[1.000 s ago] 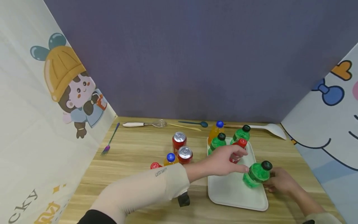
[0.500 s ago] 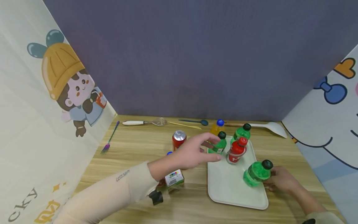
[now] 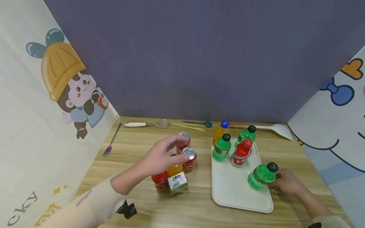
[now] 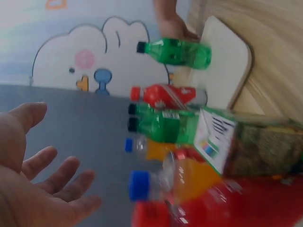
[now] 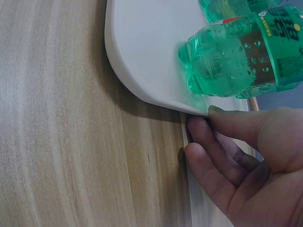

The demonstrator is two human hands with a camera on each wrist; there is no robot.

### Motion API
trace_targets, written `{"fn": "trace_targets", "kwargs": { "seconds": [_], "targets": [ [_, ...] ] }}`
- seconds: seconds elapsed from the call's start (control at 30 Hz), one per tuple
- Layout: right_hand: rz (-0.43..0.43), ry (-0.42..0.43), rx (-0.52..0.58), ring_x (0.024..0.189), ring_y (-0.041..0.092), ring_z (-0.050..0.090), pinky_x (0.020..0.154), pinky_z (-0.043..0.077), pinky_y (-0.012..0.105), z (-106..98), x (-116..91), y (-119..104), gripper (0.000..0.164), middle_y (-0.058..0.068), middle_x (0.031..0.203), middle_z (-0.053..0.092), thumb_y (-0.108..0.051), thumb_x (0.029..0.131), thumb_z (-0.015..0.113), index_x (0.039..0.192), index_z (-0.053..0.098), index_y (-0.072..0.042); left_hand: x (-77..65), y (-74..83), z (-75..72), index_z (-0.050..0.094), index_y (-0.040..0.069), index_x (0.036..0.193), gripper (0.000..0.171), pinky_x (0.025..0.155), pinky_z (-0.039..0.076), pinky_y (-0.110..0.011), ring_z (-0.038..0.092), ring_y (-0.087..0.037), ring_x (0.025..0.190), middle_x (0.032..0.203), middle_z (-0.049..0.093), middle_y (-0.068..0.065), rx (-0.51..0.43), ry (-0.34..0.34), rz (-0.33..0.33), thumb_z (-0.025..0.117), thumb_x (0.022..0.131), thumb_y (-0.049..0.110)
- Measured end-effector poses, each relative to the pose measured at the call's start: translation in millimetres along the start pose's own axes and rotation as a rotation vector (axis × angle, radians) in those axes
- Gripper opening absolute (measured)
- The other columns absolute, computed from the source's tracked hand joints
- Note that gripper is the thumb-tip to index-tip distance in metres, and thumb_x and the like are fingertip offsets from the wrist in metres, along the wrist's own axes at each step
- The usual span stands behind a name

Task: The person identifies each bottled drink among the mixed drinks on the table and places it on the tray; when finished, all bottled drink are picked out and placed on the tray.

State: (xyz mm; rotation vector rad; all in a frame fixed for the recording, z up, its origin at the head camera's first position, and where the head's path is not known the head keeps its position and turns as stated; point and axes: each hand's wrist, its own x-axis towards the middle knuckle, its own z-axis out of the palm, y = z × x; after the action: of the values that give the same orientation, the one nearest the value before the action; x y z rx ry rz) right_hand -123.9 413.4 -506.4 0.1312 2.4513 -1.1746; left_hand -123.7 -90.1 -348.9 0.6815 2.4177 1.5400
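My left hand (image 3: 161, 158) hovers with fingers spread over two red soda cans (image 3: 189, 163) and an orange drink bottle (image 3: 175, 170), holding nothing. Beside these stand a red-capped bottle (image 3: 160, 180) and a small drink carton (image 3: 178, 183). At the right edge of the white tray (image 3: 236, 196), my right hand (image 3: 287, 183) pinches the rim; the right wrist view has the thumb (image 5: 236, 124) on top and fingers below. A green bottle (image 3: 260, 176) stands on the tray by that hand. Farther back on it are two more green bottles (image 3: 221, 148), a red bottle (image 3: 241, 154) and an orange one (image 3: 219, 135).
Along the back edge lie a whisk (image 3: 148, 124), a yellow knife (image 3: 188, 127), a dark spoon (image 3: 199, 123) and a large white spoon (image 3: 276, 129). A purple-blue fork (image 3: 112, 141) lies at the left. A dark panel (image 3: 199, 63) rises behind the table.
My left hand has drawn away from the red bottle on the tray and moved left over the cans. The red bottle stands released. My right hand stays at the tray rim.
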Motion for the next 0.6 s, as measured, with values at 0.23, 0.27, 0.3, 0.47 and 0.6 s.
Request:
{"fn": "trace_targets", "kwargs": {
  "seconds": [0.23,0.27,0.3,0.47,0.6],
  "targets": [
    [-0.026,0.005,-0.007,0.068,0.020,0.067,0.061,0.061,0.032,0.6,-1.6,-2.2,0.027,0.008,0.080,0.068,0.000,0.083,0.077,0.104,0.067,0.013,-21.4,-32.2,-16.6,0.059,0.015,0.137,0.049,0.119,0.036,-0.055,0.056,-0.032,0.133,0.137,0.064,-0.004,-0.022,0.084,-0.033,0.077,0.093,0.026],
    [-0.028,0.005,-0.006,0.069,0.019,0.067,0.061,0.061,0.032,0.4,-1.7,-1.9,0.027,0.008,0.080,0.068,0.000,0.083,0.077,0.104,0.067,0.013,-24.1,-36.8,-18.3,0.059,0.015,0.137,0.049,0.119,0.036,-0.056,0.056,-0.032,0.134,0.138,0.063,-0.004,-0.023,0.088,-0.043,0.077,0.094,0.026],
    [-0.023,0.006,-0.002,0.069,0.019,0.067,0.061,0.061,0.032,0.4,-1.7,-1.5,0.027,0.008,0.080,0.069,0.001,0.082,0.077,0.104,0.067,0.013,-26.5,-41.3,-19.8,0.058,0.014,0.138,0.049,0.119,0.036,-0.056,0.055,-0.031,0.134,0.139,0.063,-0.005,-0.030,0.090,-0.050,0.076,0.094,0.027],
    [-0.004,0.026,-0.013,0.069,0.019,0.067,0.061,0.061,0.032,0.1,-1.0,0.3,0.028,0.008,0.083,0.068,0.001,0.082,0.077,0.105,0.066,0.013,-38.7,-60.5,-22.3,0.056,0.011,0.140,0.051,0.117,0.037,-0.058,0.055,-0.033,0.134,0.140,0.062,-0.008,-0.063,0.088,-0.087,0.075,0.095,0.025],
    [0.003,0.025,-0.015,0.068,0.020,0.067,0.061,0.061,0.032,0.3,-0.5,-0.6,0.026,0.008,0.082,0.068,0.002,0.083,0.076,0.104,0.066,0.013,-48.9,-73.7,-20.0,0.055,0.011,0.141,0.053,0.116,0.038,-0.059,0.056,-0.033,0.133,0.142,0.061,-0.009,-0.087,0.076,-0.116,0.076,0.094,0.025]
  ]
}}
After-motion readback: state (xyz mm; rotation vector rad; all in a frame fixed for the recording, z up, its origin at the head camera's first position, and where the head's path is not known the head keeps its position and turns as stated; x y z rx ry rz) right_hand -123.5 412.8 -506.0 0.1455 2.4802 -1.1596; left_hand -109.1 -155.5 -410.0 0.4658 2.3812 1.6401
